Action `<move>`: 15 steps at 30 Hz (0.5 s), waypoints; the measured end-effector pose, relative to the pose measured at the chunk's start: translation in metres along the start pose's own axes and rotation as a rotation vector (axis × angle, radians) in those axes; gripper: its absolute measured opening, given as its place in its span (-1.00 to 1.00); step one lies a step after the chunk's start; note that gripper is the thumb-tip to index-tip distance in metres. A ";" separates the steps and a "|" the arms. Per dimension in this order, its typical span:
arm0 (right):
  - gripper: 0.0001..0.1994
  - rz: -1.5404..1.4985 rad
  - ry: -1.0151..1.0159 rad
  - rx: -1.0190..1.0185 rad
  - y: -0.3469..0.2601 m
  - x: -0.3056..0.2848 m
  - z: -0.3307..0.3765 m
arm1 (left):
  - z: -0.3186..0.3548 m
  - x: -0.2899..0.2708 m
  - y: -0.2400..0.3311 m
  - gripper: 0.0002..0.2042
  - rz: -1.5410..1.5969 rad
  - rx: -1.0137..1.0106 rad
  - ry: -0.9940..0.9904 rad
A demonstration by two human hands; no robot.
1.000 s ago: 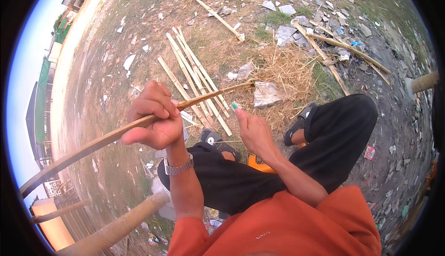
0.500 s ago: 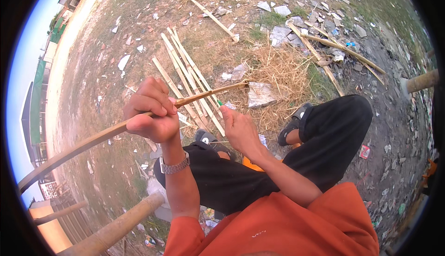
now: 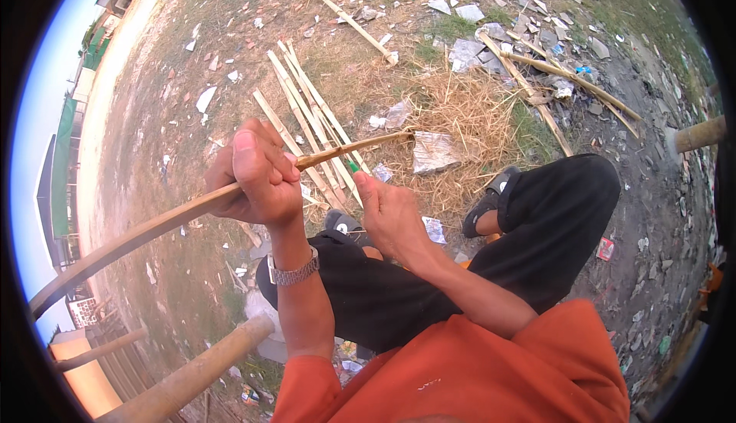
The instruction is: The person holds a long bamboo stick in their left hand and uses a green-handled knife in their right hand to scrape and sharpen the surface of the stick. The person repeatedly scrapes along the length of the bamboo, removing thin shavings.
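We are gripping a long, brown bamboo strip [image 3: 169,222] in the left hand [image 3: 257,174], fingers curling closed around it. The strip is running from the far left, passing through that fist and slanting up to the right, its thin tip ending by the corner of a grayish crumpled sheet [image 3: 435,152]. We are wearing a metal-banded wristwatch [image 3: 295,270] on the left wrist.

We are holding the right hand [image 3: 392,212] just below the strip's thinner half, apart from the left, with its fingers folded in. A small green tip [image 3: 353,166] is showing beyond its thumb; it is perhaps part of a tool, but the fingers are hiding the rest.

Beyond our hands, pale split bamboo slats [image 3: 307,113] are lying side by side on the ground, with a single stick [image 3: 353,24] lying farther off. Dry straw [image 3: 479,120] is spreading around the crumpled sheet, and more sticks [image 3: 529,93] are crossing at the upper right. We are wearing black trousers [image 3: 556,216] and an orange-red shirt [image 3: 460,369], and a thick bamboo pole [image 3: 199,369] is slanting past our left elbow.
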State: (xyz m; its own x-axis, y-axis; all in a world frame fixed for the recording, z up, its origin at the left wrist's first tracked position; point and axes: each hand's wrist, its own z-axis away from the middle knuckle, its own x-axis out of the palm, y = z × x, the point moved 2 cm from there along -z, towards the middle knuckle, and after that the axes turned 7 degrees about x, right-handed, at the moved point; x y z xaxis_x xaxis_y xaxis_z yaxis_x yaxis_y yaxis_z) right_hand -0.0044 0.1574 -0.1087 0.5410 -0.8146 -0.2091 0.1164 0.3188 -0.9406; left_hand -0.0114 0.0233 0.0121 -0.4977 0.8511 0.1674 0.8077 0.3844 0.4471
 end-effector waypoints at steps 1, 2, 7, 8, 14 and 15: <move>-0.45 0.053 0.111 0.056 0.000 -0.003 -0.001 | 0.000 0.001 -0.001 -0.63 -0.025 -0.003 -0.012; -0.46 0.099 0.170 0.100 0.000 -0.004 0.000 | -0.001 0.001 -0.001 -0.64 -0.017 -0.020 0.025; -0.45 0.093 0.100 0.133 0.001 -0.005 0.000 | -0.002 0.002 -0.003 -0.64 0.007 -0.032 0.004; -0.43 0.068 0.071 0.096 0.000 -0.005 0.001 | -0.003 0.002 -0.003 -0.64 -0.009 -0.027 -0.031; -0.46 0.184 0.166 0.151 -0.020 -0.020 0.006 | -0.005 0.003 -0.002 -0.63 -0.001 -0.013 -0.072; -0.45 0.146 0.078 0.060 -0.025 -0.020 0.007 | -0.005 0.003 -0.003 -0.63 -0.005 -0.025 -0.090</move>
State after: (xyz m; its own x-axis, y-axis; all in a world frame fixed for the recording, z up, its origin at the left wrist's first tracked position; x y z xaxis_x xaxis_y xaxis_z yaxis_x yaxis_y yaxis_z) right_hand -0.0123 0.1695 -0.0788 0.4898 -0.7918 -0.3649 0.0922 0.4632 -0.8815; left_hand -0.0171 0.0233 0.0156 -0.4706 0.8781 0.0858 0.7965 0.3810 0.4696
